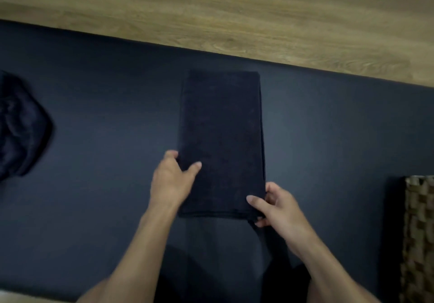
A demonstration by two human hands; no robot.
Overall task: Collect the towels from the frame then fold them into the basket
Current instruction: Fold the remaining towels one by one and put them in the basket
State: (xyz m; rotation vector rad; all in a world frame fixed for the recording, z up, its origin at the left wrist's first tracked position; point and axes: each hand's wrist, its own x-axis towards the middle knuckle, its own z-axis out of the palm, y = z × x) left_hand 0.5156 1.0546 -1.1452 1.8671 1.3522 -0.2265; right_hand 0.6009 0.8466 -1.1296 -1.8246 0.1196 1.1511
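1. While a dark towel (pixel 222 126), folded into a long narrow rectangle, lies flat on the middle of the black tabletop (pixel 105 91), a person holds its near end with both bare hands.
2. The left-hand grip (pixel 172 180) pinches the towel's left long edge close to the near end. Its thumb (pixel 195 166) lies on top of the cloth and its fingers curl round the edge.
3. The right-hand grip (pixel 279 208) is closed on the towel's near right corner, with the thumb (pixel 254 203) pressed on top. The other fingers are curled at the side and under the corner.
4. The towel's long sides run from the near side of the tabletop toward its far edge, and its far short end stops just short of that edge. Its near short end lies between the two hands.
5. A loose heap of dark cloth (pixel 21 126), blurred, rests at the left edge of the tabletop, well apart from the folded towel.
6. A woven basket (pixel 418 232), brown and tan, stands at the right edge of the tabletop toward its near corner, partly cut off by the view. What it contains cannot be seen.
7. A wood-grain floor (pixel 211 16) runs beyond the far edge of the tabletop.
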